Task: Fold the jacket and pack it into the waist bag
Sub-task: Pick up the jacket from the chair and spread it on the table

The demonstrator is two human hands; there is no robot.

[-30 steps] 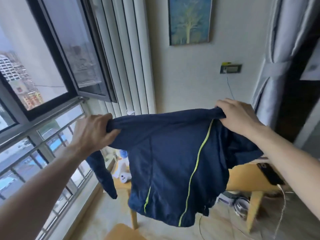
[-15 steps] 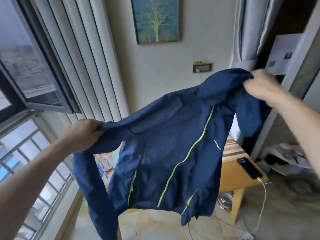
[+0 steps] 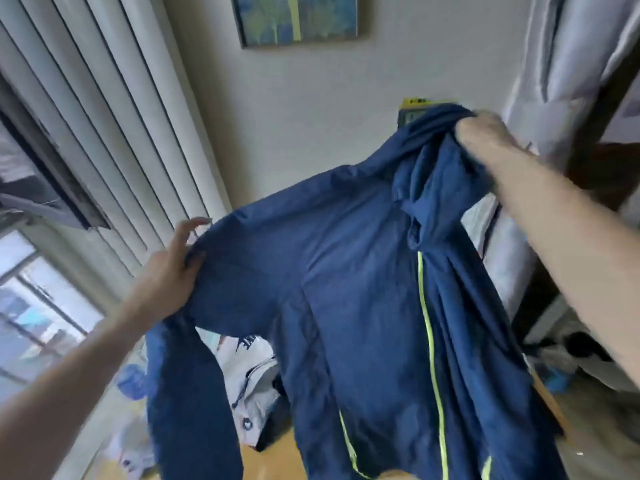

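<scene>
Head view: one jacket (image 3: 363, 299), dark blue, thin fabric, lime zip line down the front, held up in the air in front of a pale wall (image 3: 304, 109). It is not laid on any surface.

Left hand (image 3: 169, 271): placed at the shoulder seam where the sleeve (image 3: 187, 393) begins. Thumb and palm are pressed to the cloth; the fingers (image 3: 192, 225) are raised and spread, so the hold is judged loose, a pinch at most. The sleeve hangs straight down below it.

Right hand (image 3: 485, 136): closed in a fist on a bunch of fabric at the collar or hood end, held higher than the left. The picture is blurred here; which part of the jacket is gripped cannot be told for certain.

Lie of the garment: stretched aslant between the two hands, high on the right, low on the left, body hanging free and creased, hem out of frame below.

Surroundings: window (image 3: 31, 306) and vertical blinds (image 3: 114, 109) to the left, picture (image 3: 298, 19) on the wall, curtain (image 3: 561, 57) to the right, a wooden surface (image 3: 273, 462) and pale cloth (image 3: 256, 379) below, partly hidden. No waist bag is identified in view.

Step in hand, as judged: the jacket is being spread and squared before folding; no fold is yet made.

Next move, as judged: a firmer left grip is called for, the shoulders are to be levelled, and the garment is to be lowered flat onto a surface so the sleeves can be turned in.
</scene>
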